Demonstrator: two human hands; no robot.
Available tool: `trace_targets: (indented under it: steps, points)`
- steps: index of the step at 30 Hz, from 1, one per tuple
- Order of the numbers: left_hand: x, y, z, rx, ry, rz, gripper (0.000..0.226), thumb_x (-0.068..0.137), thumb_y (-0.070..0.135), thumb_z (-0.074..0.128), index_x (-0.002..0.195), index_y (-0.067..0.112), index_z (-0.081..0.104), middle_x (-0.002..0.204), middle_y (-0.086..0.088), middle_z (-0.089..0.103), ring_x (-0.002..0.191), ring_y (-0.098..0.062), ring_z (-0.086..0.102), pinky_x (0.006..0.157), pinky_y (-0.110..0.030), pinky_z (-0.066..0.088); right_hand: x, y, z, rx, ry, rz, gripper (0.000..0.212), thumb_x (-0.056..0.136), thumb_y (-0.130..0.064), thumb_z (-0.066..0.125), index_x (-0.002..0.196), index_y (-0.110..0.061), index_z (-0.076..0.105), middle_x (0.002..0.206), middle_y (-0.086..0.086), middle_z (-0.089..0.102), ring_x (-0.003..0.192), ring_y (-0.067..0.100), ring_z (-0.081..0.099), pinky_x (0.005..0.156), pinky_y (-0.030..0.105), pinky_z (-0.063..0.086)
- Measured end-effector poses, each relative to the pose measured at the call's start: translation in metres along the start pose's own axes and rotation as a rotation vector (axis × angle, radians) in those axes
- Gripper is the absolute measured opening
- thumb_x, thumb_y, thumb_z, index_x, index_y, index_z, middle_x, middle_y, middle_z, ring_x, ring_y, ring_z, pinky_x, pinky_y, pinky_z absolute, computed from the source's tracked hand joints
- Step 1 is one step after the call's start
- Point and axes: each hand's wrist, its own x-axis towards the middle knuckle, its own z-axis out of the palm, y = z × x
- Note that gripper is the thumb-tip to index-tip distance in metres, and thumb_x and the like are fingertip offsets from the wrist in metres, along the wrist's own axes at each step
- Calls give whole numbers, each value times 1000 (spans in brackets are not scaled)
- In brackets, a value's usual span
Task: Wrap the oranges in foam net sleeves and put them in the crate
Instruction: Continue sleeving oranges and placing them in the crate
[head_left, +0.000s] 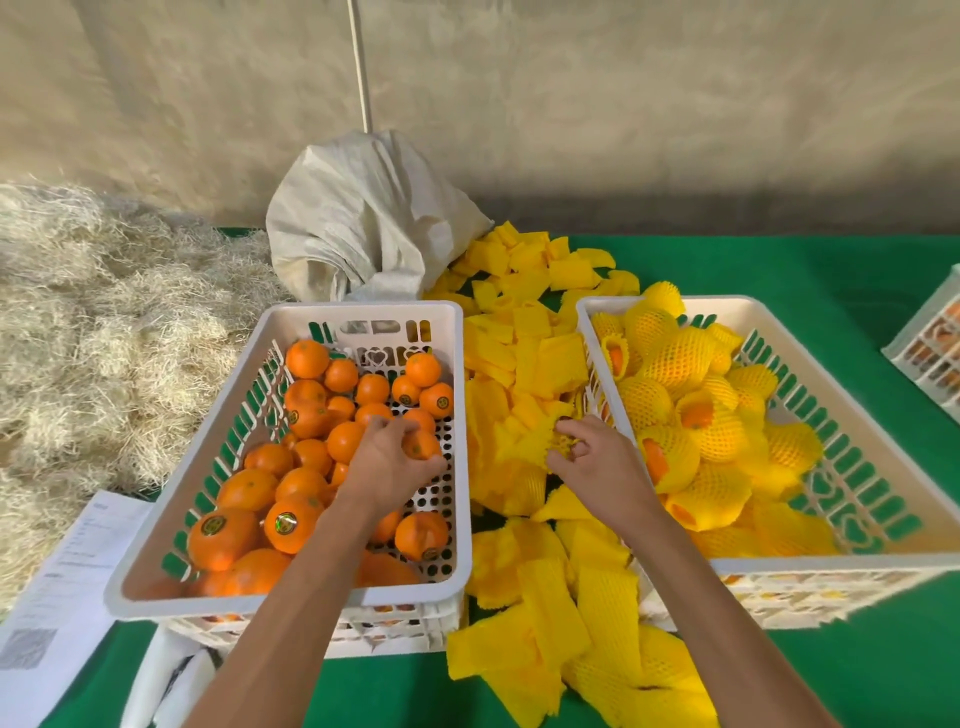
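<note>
Fingers of the left hand are curling round one orange at the right wall of the left crate, left of frame centre. Fingers of the right hand are pinching a yellow foam net sleeve at frame centre, thumb and forefinger closing on its mesh while the other fingers are spreading loosely. Loose oranges are filling the left crate. Flat sleeves are lying in a pile between both crates, running from the centre down to the lower edge. Wrapped oranges are sitting in the right crate at right. Both crates are standing on a green table cover. A white sack is resting above the left crate, and straw is lying at upper left.
</note>
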Motion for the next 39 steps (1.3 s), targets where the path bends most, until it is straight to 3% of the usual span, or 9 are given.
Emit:
trace_targets:
  steps: [4,9,14,19,23,26,32,36,39]
  points:
    - [-6,26,-4,-314,206,91,55,88,37,78,138,30,56,129,9,46,99,0,55,72,-12,43,-6,-11,1,-180,-24,-38,45,84,-43,78,120,-18,69,102,-6,52,83,12,57,73,29,45]
    - [-23,76,2,-612,22,218,51,89,36,79,136,30,57,130,8,62,117,-8,60,91,-31,57,-7,-28,2,-569,-53,-93,74,74,-80,61,132,-34,59,130,-7,54,110,17,59,95,39,47]
    - [-31,103,26,-690,-59,213,53,79,62,68,127,41,63,116,19,69,106,-7,67,86,-26,58,-6,-36,2,-578,-72,-43,94,63,-89,59,131,-24,50,123,-6,60,108,23,62,96,44,47]
    - [-24,110,38,-877,-84,161,56,92,66,52,117,18,67,110,-9,72,107,-32,67,103,-53,52,-4,-33,-4,-515,-200,104,117,47,-97,61,137,-24,42,126,-6,59,115,23,61,95,43,49]
    - [-24,112,46,-863,-114,195,55,100,60,49,120,12,64,106,-19,71,105,-36,68,105,-55,50,-1,-21,1,-123,-273,177,70,66,-69,81,116,-28,55,88,-7,71,80,13,69,78,44,58]
    - [-21,110,48,-872,-73,192,46,99,56,53,122,17,61,111,-11,69,92,-29,72,87,-44,60,-5,-6,9,-81,-382,216,58,78,-47,83,122,-23,52,95,-2,68,72,14,72,67,34,55]
    - [-19,107,48,-929,-11,174,35,100,54,58,127,32,60,105,-4,69,74,-20,66,67,-30,59,-7,14,26,-179,-411,96,33,93,-31,71,123,-21,63,117,-3,62,100,16,61,79,32,53]
    - [-17,104,44,-1045,69,119,40,104,48,56,140,32,55,111,4,70,84,-26,72,67,-32,58,-1,14,46,-324,-314,-28,50,94,-35,70,140,-25,52,134,-5,51,123,18,50,97,39,48]
    - [-18,104,42,-1083,81,93,41,104,48,52,136,23,58,113,-12,70,84,-32,73,64,-34,56,5,15,61,-440,-374,-101,61,93,-36,68,148,-25,45,147,-3,49,135,22,43,107,38,39]
